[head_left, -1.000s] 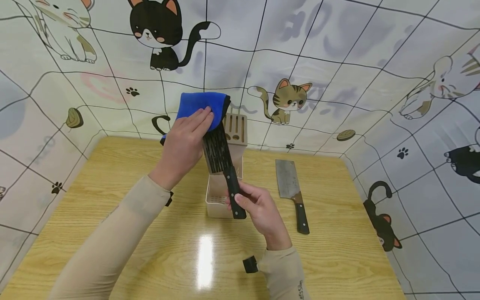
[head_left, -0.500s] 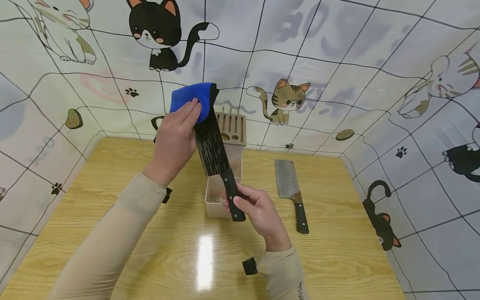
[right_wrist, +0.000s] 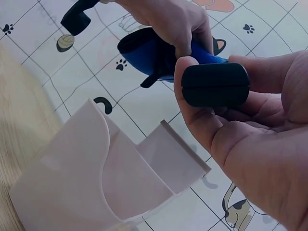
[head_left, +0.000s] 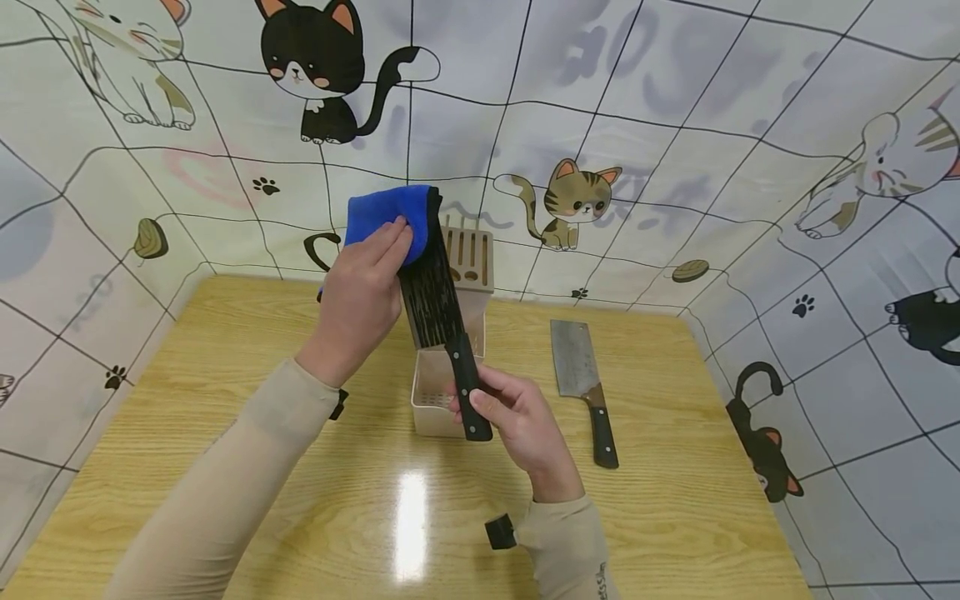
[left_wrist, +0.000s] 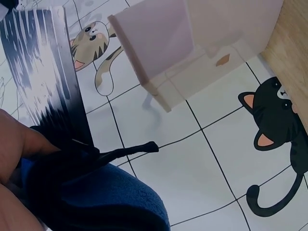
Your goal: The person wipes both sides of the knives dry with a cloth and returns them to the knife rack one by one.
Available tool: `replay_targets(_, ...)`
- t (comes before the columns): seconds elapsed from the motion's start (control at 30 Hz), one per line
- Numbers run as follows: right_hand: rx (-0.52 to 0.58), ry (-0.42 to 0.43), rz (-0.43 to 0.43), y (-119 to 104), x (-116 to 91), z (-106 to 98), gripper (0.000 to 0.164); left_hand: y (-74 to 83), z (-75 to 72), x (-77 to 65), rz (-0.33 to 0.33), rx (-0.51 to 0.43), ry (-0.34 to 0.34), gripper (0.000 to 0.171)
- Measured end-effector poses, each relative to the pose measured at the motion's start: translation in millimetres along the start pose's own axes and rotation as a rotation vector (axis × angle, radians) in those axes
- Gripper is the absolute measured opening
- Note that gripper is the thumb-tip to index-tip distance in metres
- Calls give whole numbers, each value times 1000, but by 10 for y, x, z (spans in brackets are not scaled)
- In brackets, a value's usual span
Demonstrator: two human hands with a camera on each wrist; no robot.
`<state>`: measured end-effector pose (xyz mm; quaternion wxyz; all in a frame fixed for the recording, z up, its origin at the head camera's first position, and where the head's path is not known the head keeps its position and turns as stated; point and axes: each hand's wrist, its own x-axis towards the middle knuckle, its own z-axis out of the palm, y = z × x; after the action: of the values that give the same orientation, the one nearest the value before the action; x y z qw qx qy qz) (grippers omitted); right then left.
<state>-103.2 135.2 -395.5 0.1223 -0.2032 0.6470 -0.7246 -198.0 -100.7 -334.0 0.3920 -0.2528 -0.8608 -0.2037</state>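
Note:
In the head view my right hand grips the black riveted handle of a kitchen knife, thumb on top. The knife is held up at a slant, its broad dark blade streaked with light marks and pointing away. My left hand pinches a folded blue cloth with black edging round the blade's far end, hiding the tip. The left wrist view shows the shiny blade running into the cloth. From the right wrist view, the handle's butt sits between thumb and fingers.
Behind and below the knife stands a pale plastic knife holder with a slotted top. A cleaver with a dark handle lies on the wooden table at the right. Cat-printed sheeting surrounds the table's back and sides.
The left hand, cloth and blade end swung left and slightly up, then came partway back right and down. The right hand keeps its grip on the handle, nearly still.

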Motion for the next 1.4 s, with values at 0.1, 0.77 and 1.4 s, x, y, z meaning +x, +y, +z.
replay_targets(0.1,0,-7,-8,6,-5,-9,40,-19,-15,20,-18,14,11,40)
replay_targets(0.77,64,23,-53,5,21,0,39,128,24,-116,65,27,-84,43)
replay_targets(1.4,68,92,-25,-37,54,3,37,316,41,-271,184,24,-109,45)
